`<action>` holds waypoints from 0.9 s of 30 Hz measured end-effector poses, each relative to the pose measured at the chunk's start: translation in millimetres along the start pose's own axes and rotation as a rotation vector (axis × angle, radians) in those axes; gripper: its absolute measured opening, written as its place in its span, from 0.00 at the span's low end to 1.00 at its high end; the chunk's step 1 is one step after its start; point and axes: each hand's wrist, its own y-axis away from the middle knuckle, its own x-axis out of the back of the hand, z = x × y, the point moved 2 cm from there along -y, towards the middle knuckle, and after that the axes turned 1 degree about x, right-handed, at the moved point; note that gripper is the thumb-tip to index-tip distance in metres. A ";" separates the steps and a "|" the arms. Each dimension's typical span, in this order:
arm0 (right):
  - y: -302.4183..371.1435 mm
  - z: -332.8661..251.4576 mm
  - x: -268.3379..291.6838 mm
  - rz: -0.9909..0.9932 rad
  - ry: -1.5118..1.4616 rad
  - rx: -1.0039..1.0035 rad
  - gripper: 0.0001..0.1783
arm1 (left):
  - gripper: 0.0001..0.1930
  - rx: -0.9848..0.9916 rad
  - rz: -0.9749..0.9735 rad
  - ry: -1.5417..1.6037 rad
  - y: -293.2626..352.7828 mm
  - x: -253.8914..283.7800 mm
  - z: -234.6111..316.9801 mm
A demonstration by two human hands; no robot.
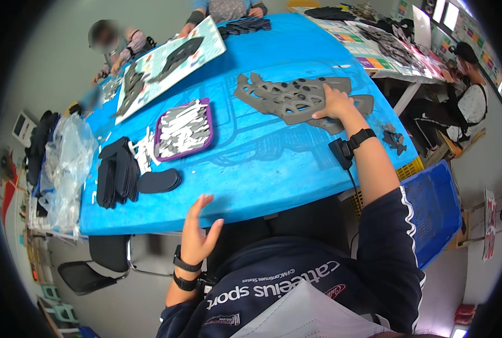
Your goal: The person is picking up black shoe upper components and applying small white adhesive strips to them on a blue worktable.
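Grey cut-out foam sheets (299, 101) with many holes lie stacked on the blue-covered table (245, 169), to the right of its middle. My right hand (336, 106) rests on their right part, thumb and fingers spread over the surface. A dark strap with a small black device circles that wrist. My left hand (202, 232) is raised off the table's near edge, fingers apart and nothing in it. The nearest things to it are dark oval foam pads (160, 181) and taller stacks of similar pads (117, 172).
A purple-rimmed basket (211, 125) holds white and grey strips. A person across the table holds a tilted printed board (211, 48) carrying grey foam pieces. Small dark scraps (393, 138) lie at the right edge. A blue crate (431, 211) stands below; a black chair (107, 256) stands left.
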 end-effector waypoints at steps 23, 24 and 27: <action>170.1 -31.7 34.1 0.944 -1.248 0.591 0.17 | 0.35 -0.004 0.105 0.394 -11.9 4.8 11.1; 189.2 -38.6 22.0 0.846 -1.372 0.559 0.20 | 0.35 -0.003 0.095 0.403 -25.7 -0.9 18.6; 231.7 -62.6 -12.8 0.377 -1.493 0.474 0.24 | 0.34 -0.438 0.252 -0.181 -40.3 -16.7 56.2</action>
